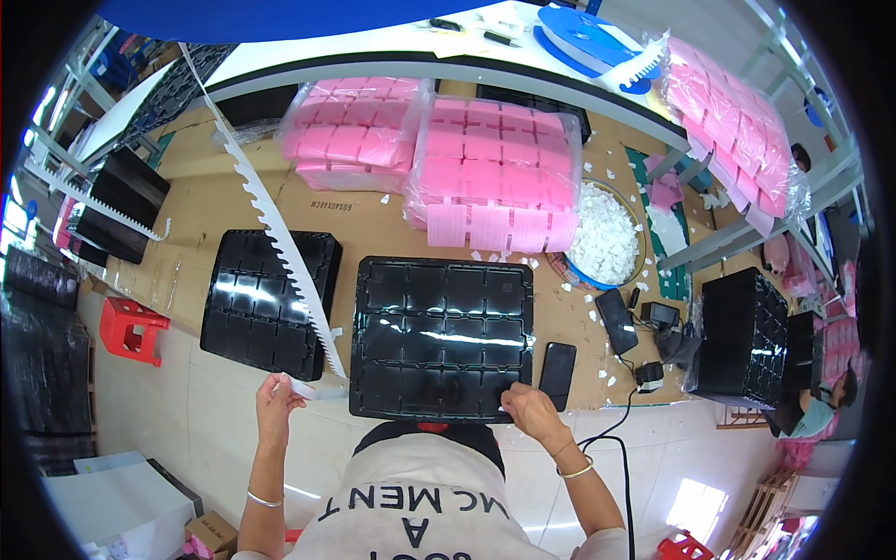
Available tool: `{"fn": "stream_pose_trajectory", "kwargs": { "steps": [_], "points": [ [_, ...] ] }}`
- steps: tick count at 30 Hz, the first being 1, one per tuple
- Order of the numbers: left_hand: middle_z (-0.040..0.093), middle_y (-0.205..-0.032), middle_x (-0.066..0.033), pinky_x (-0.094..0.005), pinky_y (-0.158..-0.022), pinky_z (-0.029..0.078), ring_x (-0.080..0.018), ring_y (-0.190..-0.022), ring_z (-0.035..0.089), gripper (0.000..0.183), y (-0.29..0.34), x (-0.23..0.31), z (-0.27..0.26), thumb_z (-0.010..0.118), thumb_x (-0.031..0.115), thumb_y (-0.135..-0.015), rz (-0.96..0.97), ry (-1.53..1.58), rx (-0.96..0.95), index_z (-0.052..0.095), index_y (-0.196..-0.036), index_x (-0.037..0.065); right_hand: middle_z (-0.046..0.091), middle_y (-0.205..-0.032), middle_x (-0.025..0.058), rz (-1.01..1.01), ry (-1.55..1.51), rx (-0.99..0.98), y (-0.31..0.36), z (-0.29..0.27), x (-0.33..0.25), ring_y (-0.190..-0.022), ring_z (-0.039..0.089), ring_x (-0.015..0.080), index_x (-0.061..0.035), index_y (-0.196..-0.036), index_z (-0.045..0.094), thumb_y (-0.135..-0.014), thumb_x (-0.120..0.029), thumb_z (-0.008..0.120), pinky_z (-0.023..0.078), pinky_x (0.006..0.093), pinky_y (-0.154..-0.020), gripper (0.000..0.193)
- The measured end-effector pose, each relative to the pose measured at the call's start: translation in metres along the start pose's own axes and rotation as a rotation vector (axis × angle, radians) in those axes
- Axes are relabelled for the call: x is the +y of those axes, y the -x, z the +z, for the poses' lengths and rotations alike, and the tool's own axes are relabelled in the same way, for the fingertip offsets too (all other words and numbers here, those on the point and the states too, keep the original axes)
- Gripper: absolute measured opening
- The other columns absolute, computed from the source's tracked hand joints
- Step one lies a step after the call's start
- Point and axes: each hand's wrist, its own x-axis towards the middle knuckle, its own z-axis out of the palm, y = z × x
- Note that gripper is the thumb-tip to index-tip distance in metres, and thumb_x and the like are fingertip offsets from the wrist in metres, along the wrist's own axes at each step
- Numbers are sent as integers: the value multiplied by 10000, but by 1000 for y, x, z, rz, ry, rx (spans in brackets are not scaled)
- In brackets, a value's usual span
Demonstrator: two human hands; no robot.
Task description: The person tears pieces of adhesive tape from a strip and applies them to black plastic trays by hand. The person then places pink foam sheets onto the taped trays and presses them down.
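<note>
My left hand (277,397) pinches the near end of a long white toothed strip (280,233) that runs up and away over the left black tray (233,308). My right hand (529,408) rests on the near right corner of the middle black compartment tray (439,336), fingertips pressed on a small white piece at its edge. The tray's compartments look empty and glossy.
Bagged stacks of pink trays (495,168) lie behind, another pink stack (737,121) on the right rack. A bowl of white pieces (607,233), two phones (558,371), a charger with cable, a black tray stack (742,336), a red stool (129,329). A person sits at far right.
</note>
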Motion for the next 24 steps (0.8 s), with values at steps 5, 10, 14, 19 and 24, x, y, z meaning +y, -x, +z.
{"fn": "stream_pose_trajectory", "kwargs": {
  "steps": [5, 10, 14, 19, 24],
  "points": [
    [695, -823, -83, -253, -625, 522, -119, -706, 650, 215, 7, -10, 6, 552, 257, -1029, 16, -63, 2, 583, -983, 49, 570, -824, 143, -16, 81, 105, -8, 11, 7, -825, 623, 348, -26, -845, 593, -848, -62, 623, 528, 450, -714, 47],
    [699, -816, -74, -234, -634, 499, -99, -711, 639, 231, 13, -17, 20, 569, 263, -1022, 34, -127, -61, 591, -1016, 32, 569, -828, 140, -6, 5, 118, -6, 7, 5, -828, 623, 352, -42, -892, 600, -856, -82, 635, 527, 454, -717, 64],
    [698, -813, -73, -247, -644, 521, -109, -694, 646, 213, 9, -12, 28, 564, 259, -1023, 28, -150, -65, 581, -968, 53, 573, -837, 138, 13, -33, 89, -7, 9, 9, -836, 624, 349, -54, -927, 608, -857, -78, 629, 528, 448, -727, 78],
    [696, -797, -73, -240, -629, 503, -113, -698, 652, 219, 2, -6, 26, 565, 269, -1025, 78, -145, -82, 584, -970, 57, 573, -837, 136, -37, -11, 91, -10, 10, 13, -830, 625, 344, -53, -921, 605, -846, -70, 624, 527, 450, -724, 79],
    [697, -773, -72, -221, -579, 451, -94, -651, 629, 220, -9, 3, 7, 564, 263, -1026, 144, -166, -33, 577, -968, 51, 565, -835, 129, -55, -40, 87, -8, 13, 11, -824, 625, 343, -55, -892, 599, -817, -62, 625, 525, 445, -723, 80]
  ]
}}
